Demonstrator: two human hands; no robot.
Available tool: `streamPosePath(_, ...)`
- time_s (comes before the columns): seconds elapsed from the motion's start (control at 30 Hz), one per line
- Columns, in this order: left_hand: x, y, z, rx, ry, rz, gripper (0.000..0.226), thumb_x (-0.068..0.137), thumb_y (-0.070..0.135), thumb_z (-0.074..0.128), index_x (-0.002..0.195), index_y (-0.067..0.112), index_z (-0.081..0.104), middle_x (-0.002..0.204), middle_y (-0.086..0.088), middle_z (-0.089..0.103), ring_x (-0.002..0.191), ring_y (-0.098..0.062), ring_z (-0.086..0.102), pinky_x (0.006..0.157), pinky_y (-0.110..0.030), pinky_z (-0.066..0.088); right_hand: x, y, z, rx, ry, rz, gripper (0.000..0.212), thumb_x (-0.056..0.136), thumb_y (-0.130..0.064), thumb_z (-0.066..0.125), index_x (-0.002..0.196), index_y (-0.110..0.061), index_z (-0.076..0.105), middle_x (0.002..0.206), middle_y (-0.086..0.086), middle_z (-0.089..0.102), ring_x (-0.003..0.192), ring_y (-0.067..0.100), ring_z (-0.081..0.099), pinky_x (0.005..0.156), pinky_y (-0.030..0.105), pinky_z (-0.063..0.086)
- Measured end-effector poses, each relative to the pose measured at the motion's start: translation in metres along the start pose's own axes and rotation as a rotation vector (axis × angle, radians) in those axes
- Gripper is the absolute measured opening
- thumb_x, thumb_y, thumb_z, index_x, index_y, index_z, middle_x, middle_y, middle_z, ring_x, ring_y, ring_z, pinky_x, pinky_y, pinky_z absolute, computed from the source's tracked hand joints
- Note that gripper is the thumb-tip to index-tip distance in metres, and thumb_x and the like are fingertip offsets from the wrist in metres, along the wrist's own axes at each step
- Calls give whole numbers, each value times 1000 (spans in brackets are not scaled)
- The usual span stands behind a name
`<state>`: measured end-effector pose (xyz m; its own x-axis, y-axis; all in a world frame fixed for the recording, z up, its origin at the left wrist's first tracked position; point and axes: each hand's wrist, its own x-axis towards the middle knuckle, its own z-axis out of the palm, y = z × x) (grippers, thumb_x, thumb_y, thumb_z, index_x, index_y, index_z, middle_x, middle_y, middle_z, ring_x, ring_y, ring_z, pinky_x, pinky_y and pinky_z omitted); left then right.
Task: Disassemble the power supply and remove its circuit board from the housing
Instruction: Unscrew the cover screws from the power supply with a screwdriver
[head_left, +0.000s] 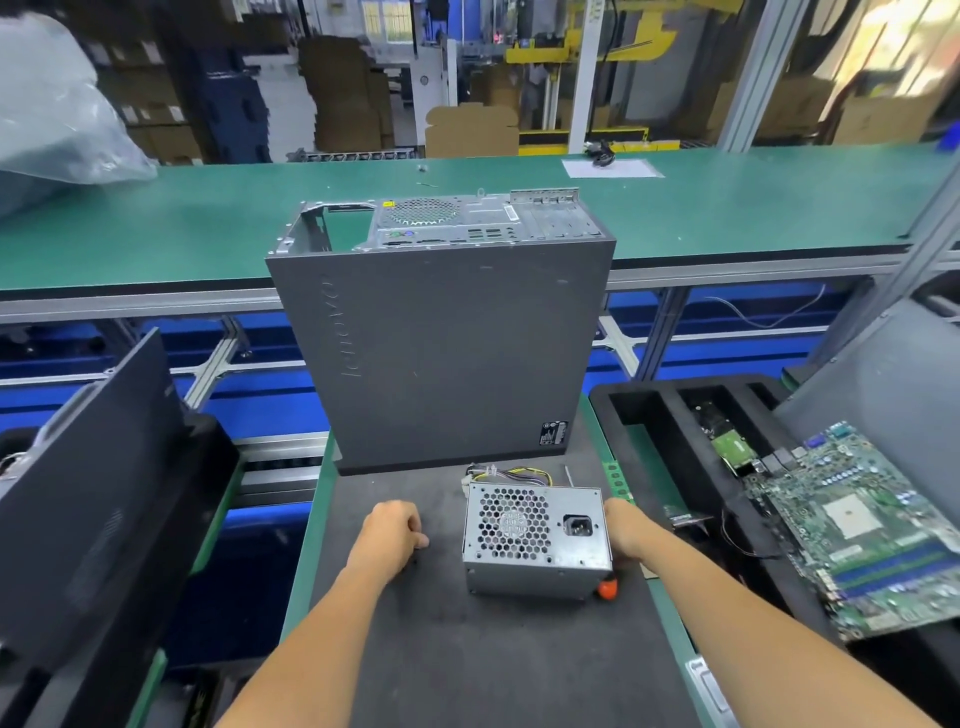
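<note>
The power supply (537, 538), a grey metal box with a honeycomb fan grille and a mains socket, stands on the dark mat (467, 649). A bundle of coloured wires (511, 474) comes out of its far side. My left hand (393, 532) rests on the mat to the left of the box, a short gap away, with its fingers curled and nothing in it. My right hand (631, 530) is against the box's right side, closed around an orange-ended tool (607, 588) that pokes out at the box's lower right corner. Its fingers are partly hidden.
A dark computer case (441, 353) stands upright just behind the power supply. A black foam tray (649, 415) on the right holds a green motherboard (857, 525). Black panels (93, 493) lean at the left. A green conveyor (208, 218) runs across the back.
</note>
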<state>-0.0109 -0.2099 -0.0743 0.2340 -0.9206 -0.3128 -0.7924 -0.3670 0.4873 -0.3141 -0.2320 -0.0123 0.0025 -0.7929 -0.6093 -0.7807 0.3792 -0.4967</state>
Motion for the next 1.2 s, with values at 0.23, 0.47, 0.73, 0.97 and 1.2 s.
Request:
streamPosePath(0.23,-3,0,-2,83,60,129,25,92,28,58,73,13,61,82,-4,56,80,-24,52,67,-31,41,-3,-4,-6,-178,115,-45,18,92,-1,46,74,-3,49,86,25,56,79,20,42,67,33,41)
streamPosePath(0.47,-28,67,-22,-269,-6,50,64,92,60,36,65,5,58,74,-1,67,64,-17,61,66,-28,47,-8,-14,-15,183,97,5,29,97,-18,51,71,-7,49,83,15,57,73,25,49,67,29,38)
streamPosePath(0.73,-62,87,-41,-510,-381,-54,46,80,55,35,77,18,63,72,-5,67,61,-23,60,50,-22,43,-35,-13,-26,510,-169,-13,17,91,-12,54,78,-12,65,64,4,63,63,20,61,57,26,52)
streamPosePath(0.97,-113,77,-18,-541,-152,26,20,70,34,44,69,14,44,65,0,59,62,-20,56,59,-29,40,-70,5,5,343,46,-234,25,88,-21,64,76,-14,44,79,14,51,73,21,46,65,31,32)
streamPosePath(1.2,-166,58,37,-725,36,-25,16,88,13,49,103,19,45,98,2,57,78,-12,52,60,-27,38,-94,39,36,347,158,-345,14,86,-13,63,90,-8,51,92,9,61,82,19,53,68,32,41)
